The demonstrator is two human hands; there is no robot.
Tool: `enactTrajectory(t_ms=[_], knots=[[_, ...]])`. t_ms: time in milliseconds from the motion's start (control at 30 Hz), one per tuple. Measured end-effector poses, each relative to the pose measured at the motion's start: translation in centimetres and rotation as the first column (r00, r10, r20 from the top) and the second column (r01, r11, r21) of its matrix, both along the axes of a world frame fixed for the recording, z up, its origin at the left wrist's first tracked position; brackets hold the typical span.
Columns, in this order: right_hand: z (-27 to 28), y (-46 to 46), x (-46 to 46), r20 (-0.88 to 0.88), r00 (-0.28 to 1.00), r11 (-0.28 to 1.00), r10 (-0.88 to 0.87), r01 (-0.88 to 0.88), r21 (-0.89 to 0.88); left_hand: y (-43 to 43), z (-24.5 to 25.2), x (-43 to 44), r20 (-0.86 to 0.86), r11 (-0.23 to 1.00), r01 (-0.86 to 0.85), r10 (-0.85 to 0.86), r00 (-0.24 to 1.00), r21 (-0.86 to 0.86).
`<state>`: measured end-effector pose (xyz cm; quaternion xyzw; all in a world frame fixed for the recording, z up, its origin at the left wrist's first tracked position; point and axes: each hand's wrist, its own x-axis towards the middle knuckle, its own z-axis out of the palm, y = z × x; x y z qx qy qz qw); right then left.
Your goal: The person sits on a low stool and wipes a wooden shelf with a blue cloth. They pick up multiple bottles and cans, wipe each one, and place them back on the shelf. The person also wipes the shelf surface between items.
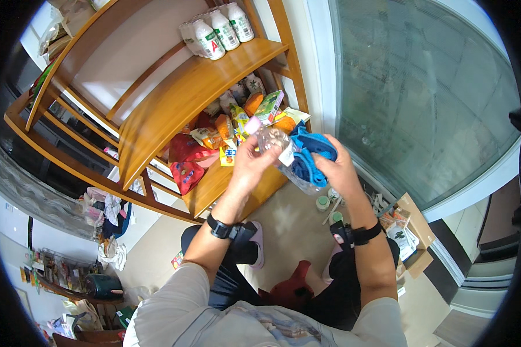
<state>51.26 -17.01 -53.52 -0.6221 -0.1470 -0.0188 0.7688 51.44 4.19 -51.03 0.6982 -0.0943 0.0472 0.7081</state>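
Note:
My left hand (pixel 254 158) grips a clear plastic bottle (pixel 301 181) near its neck. The bottle is tilted, its pink cap (pixel 252 126) pointing up and to the left, and a white label (pixel 288 155) shows on its side. A folded blue cloth (pixel 313 149) is held in my right hand (pixel 335 165), pressed against the bottle's side. Behind them, the lower shelf (pixel 212 189) of a wooden rack carries snack packets, including a red packet (pixel 186 175), and a green box (pixel 270 107).
White drink bottles (pixel 219 32) in shrink wrap stand on the upper shelf (pixel 191 82). A glass door (pixel 417 86) rises at the right. On the floor are an open cardboard box (pixel 419 260), small green-lidded containers (pixel 322 202) and a red object (pixel 288 289) between my legs.

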Motion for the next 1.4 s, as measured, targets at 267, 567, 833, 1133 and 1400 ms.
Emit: enactTrajectory(t_ms=[267,567,833,1133,1400], knots=[[-2.6,1.9,0.5,-0.219,0.577,0.433,0.787,-0.262,0.863,0.2,8.9,1.0,0.172,0.998,0.018,-0.028,0.985,0.060],[0.0,3.3,1.6,-0.149,0.833,0.539,0.533,-0.198,0.818,-2.0,8.2,-0.6,0.375,0.924,-0.052,-0.102,0.922,0.378],[-2.7,1.0,3.1,-0.098,0.903,0.690,0.419,-0.246,0.680,0.8,13.2,3.5,0.499,0.885,-0.217,-0.020,0.866,0.412],[-3.6,-3.8,4.4,-0.096,0.973,0.703,0.208,-0.081,0.706,3.1,23.1,19.7,0.526,0.691,-0.493,0.190,0.829,0.528],[-1.6,-4.9,3.0,-0.452,0.892,0.649,0.020,0.332,0.684,1.6,19.2,28.8,0.582,0.560,-0.623,0.282,0.763,0.545]])
